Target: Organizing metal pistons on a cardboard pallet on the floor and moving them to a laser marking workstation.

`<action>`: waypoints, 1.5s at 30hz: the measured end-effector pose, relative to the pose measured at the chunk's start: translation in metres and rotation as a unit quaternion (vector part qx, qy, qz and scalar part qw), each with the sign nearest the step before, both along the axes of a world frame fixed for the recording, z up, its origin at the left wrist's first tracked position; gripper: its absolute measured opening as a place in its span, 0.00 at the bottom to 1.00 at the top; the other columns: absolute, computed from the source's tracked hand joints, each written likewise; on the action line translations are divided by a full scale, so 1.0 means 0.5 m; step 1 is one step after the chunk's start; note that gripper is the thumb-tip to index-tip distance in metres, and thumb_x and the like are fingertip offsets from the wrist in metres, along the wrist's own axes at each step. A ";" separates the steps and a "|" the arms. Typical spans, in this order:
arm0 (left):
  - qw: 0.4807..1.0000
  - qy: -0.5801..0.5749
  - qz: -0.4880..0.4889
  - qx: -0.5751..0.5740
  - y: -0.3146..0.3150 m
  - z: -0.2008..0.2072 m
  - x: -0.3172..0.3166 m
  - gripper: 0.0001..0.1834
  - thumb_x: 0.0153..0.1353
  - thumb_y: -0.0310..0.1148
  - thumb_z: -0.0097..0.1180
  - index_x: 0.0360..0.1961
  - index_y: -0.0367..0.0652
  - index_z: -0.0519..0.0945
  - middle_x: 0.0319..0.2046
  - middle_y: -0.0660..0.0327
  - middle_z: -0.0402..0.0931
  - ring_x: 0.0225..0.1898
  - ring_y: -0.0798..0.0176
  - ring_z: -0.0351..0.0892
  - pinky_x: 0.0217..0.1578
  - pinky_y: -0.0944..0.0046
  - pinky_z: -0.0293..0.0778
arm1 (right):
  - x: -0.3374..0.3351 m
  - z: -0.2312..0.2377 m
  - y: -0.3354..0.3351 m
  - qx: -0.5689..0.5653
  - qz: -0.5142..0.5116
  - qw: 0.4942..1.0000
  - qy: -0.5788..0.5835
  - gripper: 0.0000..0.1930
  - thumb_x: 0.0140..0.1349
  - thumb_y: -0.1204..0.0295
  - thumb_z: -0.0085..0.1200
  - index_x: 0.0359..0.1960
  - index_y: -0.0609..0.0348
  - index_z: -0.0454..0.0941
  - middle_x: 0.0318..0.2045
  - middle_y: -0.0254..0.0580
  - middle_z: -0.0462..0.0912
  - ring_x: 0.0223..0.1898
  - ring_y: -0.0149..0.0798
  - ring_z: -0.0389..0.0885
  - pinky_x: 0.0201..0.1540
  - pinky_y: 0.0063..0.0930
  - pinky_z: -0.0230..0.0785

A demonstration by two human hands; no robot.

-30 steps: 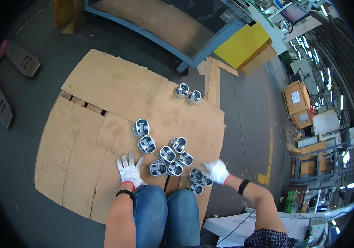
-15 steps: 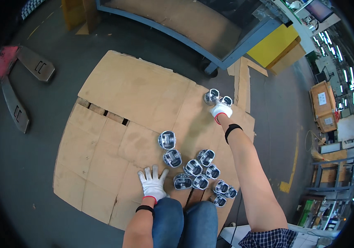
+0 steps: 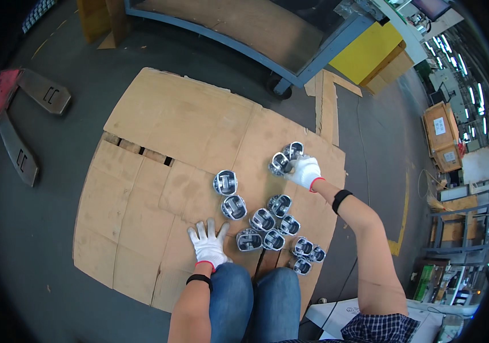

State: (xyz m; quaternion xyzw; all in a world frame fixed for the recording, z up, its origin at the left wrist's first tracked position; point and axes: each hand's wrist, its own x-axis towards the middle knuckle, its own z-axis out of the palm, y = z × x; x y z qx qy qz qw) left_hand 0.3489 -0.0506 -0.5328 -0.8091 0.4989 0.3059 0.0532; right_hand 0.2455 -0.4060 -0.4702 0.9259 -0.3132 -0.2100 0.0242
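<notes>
I kneel on a big sheet of flattened cardboard on the floor. Several shiny metal pistons lie on it in a loose cluster, with two more a little to the left. My right hand, in a white glove, reaches forward and grips one piston of a separate far pair; the other sits just beyond. My left hand, also gloved, rests flat with fingers spread on the cardboard, just left of the nearest piston.
A pallet jack's forks lie at the far left. A steel-framed wooden table stands beyond the cardboard, with a yellow box beside it. Cardboard boxes and shelving are at the right. My knees are at the bottom.
My right hand went from the near cluster out to the far pair of pistons and closed on one. The left hand stayed flat on the cardboard.
</notes>
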 end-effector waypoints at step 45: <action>0.999 -0.030 -0.028 0.034 -0.016 0.017 -0.025 0.73 0.29 0.67 0.73 0.76 0.64 0.44 0.75 0.45 0.33 0.74 0.33 0.29 0.67 0.27 0.29 | -0.582 0.047 0.658 0.023 -0.419 0.889 -0.183 0.34 0.43 0.74 0.59 0.60 0.41 0.75 0.39 0.51 0.82 0.43 0.52 0.82 0.47 0.43 0.75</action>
